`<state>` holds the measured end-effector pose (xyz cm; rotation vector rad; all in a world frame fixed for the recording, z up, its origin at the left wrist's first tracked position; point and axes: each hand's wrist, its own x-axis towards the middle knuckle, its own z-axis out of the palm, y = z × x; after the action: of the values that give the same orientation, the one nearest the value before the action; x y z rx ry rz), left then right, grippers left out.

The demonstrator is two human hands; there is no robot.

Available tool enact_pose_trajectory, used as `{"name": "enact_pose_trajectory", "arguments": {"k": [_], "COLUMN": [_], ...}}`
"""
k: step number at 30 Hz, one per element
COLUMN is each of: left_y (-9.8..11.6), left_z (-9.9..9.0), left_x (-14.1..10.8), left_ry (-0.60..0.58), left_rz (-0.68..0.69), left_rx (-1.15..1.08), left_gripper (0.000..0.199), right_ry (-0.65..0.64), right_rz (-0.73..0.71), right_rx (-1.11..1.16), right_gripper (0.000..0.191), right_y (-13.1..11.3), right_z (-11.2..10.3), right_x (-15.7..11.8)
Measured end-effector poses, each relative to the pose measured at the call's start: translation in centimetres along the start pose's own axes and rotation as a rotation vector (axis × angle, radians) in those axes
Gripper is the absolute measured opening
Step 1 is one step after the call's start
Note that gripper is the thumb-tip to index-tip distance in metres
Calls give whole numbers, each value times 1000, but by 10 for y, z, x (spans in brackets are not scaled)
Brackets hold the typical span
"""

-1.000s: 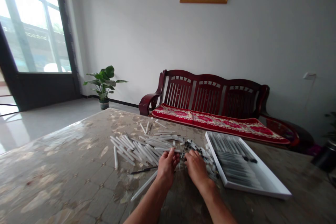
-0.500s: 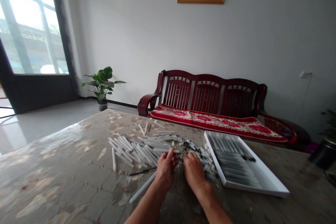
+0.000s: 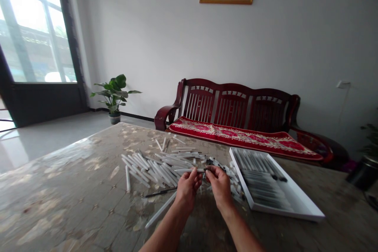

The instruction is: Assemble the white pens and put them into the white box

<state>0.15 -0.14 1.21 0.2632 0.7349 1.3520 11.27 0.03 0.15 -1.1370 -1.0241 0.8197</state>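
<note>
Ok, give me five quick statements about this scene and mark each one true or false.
The left hand holds a slim pale rod. True.
The white box lies right of the loose white tubes. True.
The white box is closed. False: it is open, with slender items showing inside.
The right hand is inside the white box. False: it is at the slim pale rod's end.
The bench cover is plain blue. False: it is red and patterned.

My one feed sits on the wearer's head, looking forward and slightly down over the left hand [image 3: 187,189] and right hand [image 3: 220,187], close by at lower centre. From there I face across the tabletop [image 3: 73,193] to the wooden bench [image 3: 232,106] and wall [image 3: 147,39] farther off, with the glazed door [image 3: 44,100] at the left edge.
</note>
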Motion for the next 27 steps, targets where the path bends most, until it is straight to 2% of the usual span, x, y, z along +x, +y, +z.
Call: {"name": "enact_pose_trajectory", "arguments": {"k": [11, 20, 27], "left_y": [-1, -5, -7], "left_z": [-1, -7, -8], "left_x": [2, 5, 6], "left_ry": [9, -23, -16], "left_rz": [11, 104, 113], "left_rx": [-3, 78, 104], "left_gripper": [11, 38, 42], "right_ry": [0, 3, 2], "right_rz": [-28, -162, -179], "right_rx": [-6, -180, -262], "right_gripper": [27, 22, 24], "right_y": [-3, 3, 6], "right_z": [1, -4, -5], "right_x": [-2, -2, -4]}}
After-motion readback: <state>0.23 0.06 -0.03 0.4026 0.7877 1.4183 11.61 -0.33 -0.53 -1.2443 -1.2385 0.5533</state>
